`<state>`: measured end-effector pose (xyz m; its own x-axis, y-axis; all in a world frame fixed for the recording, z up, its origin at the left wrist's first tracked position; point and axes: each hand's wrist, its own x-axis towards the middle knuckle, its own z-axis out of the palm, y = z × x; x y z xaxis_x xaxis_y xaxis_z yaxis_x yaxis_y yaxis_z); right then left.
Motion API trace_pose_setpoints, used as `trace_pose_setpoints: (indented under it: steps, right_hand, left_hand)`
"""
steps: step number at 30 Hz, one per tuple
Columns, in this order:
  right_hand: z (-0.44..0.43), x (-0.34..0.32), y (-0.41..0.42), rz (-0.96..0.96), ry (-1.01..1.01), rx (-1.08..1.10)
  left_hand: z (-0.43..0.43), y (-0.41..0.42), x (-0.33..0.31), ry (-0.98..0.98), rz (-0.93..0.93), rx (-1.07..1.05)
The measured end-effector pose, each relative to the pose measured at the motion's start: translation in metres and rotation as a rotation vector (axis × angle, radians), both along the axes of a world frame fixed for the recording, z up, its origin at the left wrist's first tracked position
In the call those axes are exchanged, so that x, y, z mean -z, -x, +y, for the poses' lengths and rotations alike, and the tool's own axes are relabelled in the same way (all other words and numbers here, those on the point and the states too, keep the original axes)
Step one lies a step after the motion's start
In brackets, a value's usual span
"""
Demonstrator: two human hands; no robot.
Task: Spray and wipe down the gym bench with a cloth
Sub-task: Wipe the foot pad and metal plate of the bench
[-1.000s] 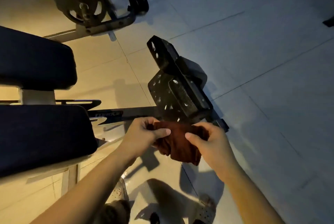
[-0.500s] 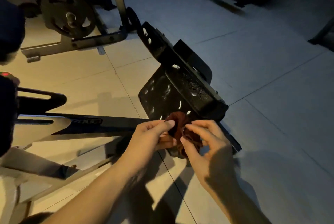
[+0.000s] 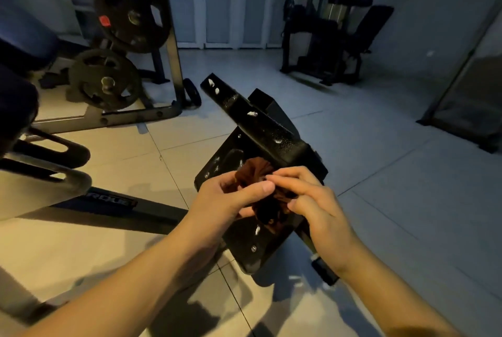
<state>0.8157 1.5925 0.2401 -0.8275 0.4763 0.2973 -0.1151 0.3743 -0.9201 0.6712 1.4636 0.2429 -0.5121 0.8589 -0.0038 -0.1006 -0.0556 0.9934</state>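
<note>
Bench foot plate sits just past my hands, black with white foam spots. My left hand and right hand both pinch the brown cloth bunched between them. I think I should fold it into a flat pad, then rub each spot.

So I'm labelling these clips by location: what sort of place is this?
Most likely a gym, perhaps a home one: round black weight plates on a dark metal rack, a black cable machine by the far wall, tiled floor.
</note>
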Motion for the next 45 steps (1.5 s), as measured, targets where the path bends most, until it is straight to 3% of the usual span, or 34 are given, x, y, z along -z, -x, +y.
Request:
trace_pose_setpoints:
  steps: [7, 11, 14, 17, 24, 32, 39, 45]
  right_hand:
    - [-0.01, -0.016, 0.004, -0.056, 0.073, 0.1]
    - [0.008, -0.036, 0.013, -0.148, -0.231, 0.351]
    - [0.032, -0.047, 0.024, -0.347, -0.492, 0.581]
    - [0.044, -0.042, 0.035, -0.577, -0.557, 0.55]
    - [0.063, -0.012, 0.033, -0.425, -0.61, 0.599]
    - [0.077, -0.012, 0.032, -0.411, -0.743, 0.548]
    - [0.082, -0.01, 0.031, -0.397, -0.746, 0.501]
    - [0.085, -0.008, 0.029, -0.34, -0.728, 0.492]
  left_hand:
    - [0.007, 0.011, 0.01, 0.094, -0.014, -0.207]
    - [0.015, 0.031, 0.003, 0.1, 0.013, -0.293]
    - [0.022, 0.047, -0.01, 0.054, 0.094, -0.333]
    - [0.035, 0.065, -0.02, 0.023, 0.195, -0.384]
    - [0.093, 0.126, -0.033, -0.034, 0.563, -0.508]
    - [0.144, 0.142, -0.032, 0.09, 0.832, -0.353]
    - [0.135, 0.123, -0.03, 0.029, 0.766, -0.39]
    - [0.096, 0.052, -0.009, -0.041, 0.977, -0.228]
